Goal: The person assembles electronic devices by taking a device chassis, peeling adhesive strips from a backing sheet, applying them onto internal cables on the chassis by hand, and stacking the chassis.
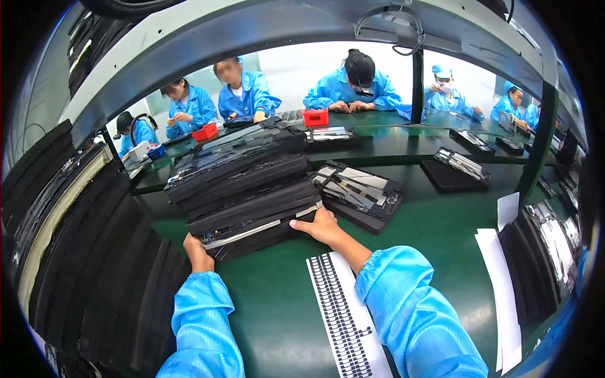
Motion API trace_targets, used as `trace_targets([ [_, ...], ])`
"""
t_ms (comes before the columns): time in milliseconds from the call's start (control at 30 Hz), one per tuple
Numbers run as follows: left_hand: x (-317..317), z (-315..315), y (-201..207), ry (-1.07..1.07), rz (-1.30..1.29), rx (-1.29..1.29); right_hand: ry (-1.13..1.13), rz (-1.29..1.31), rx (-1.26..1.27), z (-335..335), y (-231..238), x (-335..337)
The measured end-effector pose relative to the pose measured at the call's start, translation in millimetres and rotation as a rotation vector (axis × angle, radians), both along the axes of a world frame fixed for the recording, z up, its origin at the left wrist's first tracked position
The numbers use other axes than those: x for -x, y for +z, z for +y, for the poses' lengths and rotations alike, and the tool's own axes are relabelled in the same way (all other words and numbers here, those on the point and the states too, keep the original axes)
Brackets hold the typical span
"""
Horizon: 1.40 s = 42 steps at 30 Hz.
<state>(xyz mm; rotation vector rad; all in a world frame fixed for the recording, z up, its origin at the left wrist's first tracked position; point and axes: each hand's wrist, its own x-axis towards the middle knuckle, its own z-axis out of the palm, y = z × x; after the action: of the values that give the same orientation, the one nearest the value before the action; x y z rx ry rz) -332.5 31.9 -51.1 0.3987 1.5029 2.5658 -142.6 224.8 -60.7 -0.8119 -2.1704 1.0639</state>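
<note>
A stack of black foam trays [242, 211] stands in front of me, with thin flat dark and silvery parts on its upper level. My left hand [199, 253] grips the stack's lower left corner, most of its fingers hidden by it. On the right, my right hand [320, 227] holds the stack's lower edge, its thumb along the front and its other fingers out of sight. A pale strip shows between the layers there. Right behind the stack, another foam tray [368, 214] carries loose flat strips.
Tall piles of black foam trays [120, 283] rise at my left, and more trays [529, 277] stand at my right. A white sheet with rows of black labels [343, 315] lies on the green table [271, 315]. Across the table, several people in blue work beside red bins [315, 118].
</note>
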Motion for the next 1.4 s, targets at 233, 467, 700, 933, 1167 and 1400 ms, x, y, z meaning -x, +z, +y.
trace_targets([
  [233,-74,27,12,0.320,0.083,0.021,-0.001,-0.022,-0.024,2,-3,-3],
  [467,2,28,-4,0.262,0.247,-0.052,0.271,-0.247,-0.300,-7,-12,-3],
  [700,-9,44,-5,0.901,0.125,0.364,0.111,-0.274,-0.637,0,5,-32],
  [933,-165,68,18,0.183,1.389,0.523,-0.282,-0.270,-0.949,46,-4,-92],
  [1167,-128,123,-4,-0.083,1.096,0.859,-0.200,-0.288,-0.726,93,-11,-161],
  [1400,-107,163,-16,-0.367,0.876,1.066,-0.653,-0.326,-0.220,113,-5,-128],
])
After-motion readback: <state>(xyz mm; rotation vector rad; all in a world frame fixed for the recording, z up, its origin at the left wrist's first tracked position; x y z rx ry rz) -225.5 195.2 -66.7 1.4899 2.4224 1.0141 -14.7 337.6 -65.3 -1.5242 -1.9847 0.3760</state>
